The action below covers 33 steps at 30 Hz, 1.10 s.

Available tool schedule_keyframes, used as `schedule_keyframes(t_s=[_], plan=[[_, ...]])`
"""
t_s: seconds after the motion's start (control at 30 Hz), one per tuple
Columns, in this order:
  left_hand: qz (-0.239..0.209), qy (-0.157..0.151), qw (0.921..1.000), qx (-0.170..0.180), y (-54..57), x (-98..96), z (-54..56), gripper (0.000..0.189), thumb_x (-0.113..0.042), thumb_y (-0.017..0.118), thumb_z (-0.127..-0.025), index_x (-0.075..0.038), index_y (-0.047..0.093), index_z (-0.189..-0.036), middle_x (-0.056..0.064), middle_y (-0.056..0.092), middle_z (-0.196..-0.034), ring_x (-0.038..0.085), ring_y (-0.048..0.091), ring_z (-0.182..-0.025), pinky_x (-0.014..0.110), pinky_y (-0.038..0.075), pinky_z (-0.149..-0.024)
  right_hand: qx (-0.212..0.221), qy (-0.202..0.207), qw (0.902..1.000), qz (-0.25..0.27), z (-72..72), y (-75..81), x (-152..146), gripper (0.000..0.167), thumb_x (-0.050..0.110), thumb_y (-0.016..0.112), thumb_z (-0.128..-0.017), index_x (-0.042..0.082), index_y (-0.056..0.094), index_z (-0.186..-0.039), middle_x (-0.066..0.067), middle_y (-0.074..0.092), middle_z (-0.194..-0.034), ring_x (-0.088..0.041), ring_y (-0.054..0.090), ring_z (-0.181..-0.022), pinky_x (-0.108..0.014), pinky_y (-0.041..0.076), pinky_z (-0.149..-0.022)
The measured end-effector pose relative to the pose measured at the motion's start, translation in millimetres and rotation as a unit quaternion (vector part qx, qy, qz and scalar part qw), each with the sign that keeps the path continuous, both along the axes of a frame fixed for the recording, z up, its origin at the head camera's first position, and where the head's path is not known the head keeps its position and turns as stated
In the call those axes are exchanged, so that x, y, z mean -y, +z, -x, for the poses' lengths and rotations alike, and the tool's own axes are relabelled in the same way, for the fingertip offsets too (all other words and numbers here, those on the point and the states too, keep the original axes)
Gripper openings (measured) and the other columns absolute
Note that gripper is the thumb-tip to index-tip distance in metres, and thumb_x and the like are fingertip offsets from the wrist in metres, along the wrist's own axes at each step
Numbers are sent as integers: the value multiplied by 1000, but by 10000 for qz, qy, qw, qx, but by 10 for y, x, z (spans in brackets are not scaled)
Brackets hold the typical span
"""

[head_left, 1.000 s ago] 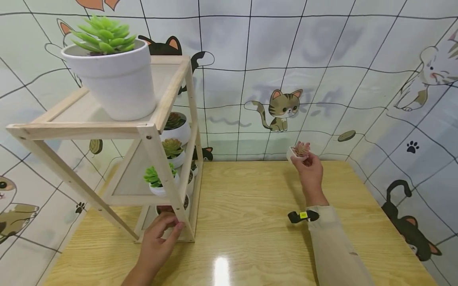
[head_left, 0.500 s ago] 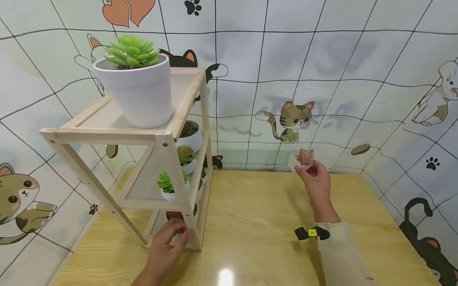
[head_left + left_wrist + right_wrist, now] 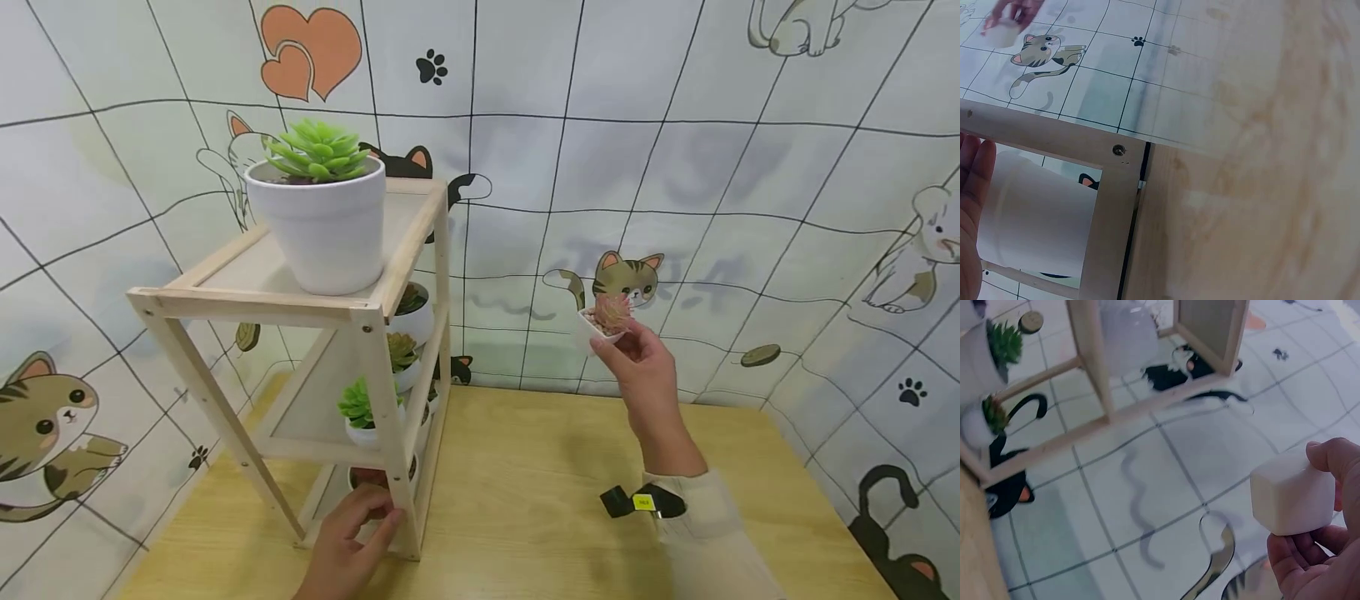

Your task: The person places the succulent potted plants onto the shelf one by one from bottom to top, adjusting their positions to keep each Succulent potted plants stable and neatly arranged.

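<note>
My right hand [image 3: 648,387] pinches a small white square pot [image 3: 1291,497] with a pink succulent [image 3: 613,312], raised above the table near the back wall. In the right wrist view, thumb and fingers hold the pot's sides. At the lower front of a wooden shelf [image 3: 330,304], my left hand [image 3: 348,537] grips the near upright [image 3: 386,400] between thumb and fingers. Only part of that hand [image 3: 972,194] shows in the left wrist view. On the shelf's top stands a large white pot [image 3: 318,229] with a green succulent [image 3: 318,152].
The middle tier carries potted succulents, among them a bright green one [image 3: 360,404] and an olive one [image 3: 402,352]. More pots on the bottom tier are partly hidden by the uprights. The wooden table [image 3: 517,492] meets a cat-print wall covering [image 3: 517,250].
My right hand has lifted the small potted succulent higher and brought it slightly left, toward the shelf. My left hand keeps its place on the upright. The head view has tilted up.
</note>
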<state>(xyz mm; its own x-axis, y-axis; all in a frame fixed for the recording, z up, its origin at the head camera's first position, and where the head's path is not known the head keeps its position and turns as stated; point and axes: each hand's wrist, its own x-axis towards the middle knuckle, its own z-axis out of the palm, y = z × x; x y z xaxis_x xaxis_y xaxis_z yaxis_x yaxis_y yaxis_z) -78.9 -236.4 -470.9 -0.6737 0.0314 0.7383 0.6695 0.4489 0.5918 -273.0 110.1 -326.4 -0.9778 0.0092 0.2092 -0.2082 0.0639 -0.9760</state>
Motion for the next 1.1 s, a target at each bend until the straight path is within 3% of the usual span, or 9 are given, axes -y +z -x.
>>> schedule_keyframes(t_s=[0.17,0.4,0.77,0.97,1.1], plan=[[-1,-123,9999,51,-75,37,-123,48,26,71,-79,-9,69,-112,4,66,-99,4,65,-91,14,58,-78,-114,416,9991,55,-120,113,184,59,24,71,-101,6,47,-152,-2,59,-128,-11,59,-115,-12,53,-93],[26,-21,9992,394,-127,14,-257,46,23,71,-82,-13,69,-112,0,65,-102,3,65,-89,14,58,-75,52,787,9965,275,-211,375,406,61,21,72,-99,6,45,-152,-8,57,-140,-15,58,-124,-14,54,-95],[-45,-9,10000,59,-34,-45,-78,43,24,71,-80,-9,68,-107,3,65,-99,4,62,-92,13,55,-81,-469,1211,9909,362,-174,1033,812,57,17,76,-96,8,51,-147,-5,62,-132,-18,59,-121,-23,57,-97],[-105,-33,9994,339,38,-17,-28,27,11,72,-90,-9,69,-109,4,65,-105,10,65,-96,14,57,-87,-713,1510,9844,551,-131,1261,996,53,16,78,-95,9,56,-142,-8,64,-132,-21,60,-121,-32,56,-105],[-154,-79,9995,274,48,-15,-27,21,6,72,-93,-8,69,-108,5,66,-104,12,65,-95,14,57,-87,-771,1624,9822,543,-120,1368,1116,53,16,77,-95,8,56,-143,-10,63,-135,-21,61,-124,-35,56,-107]])
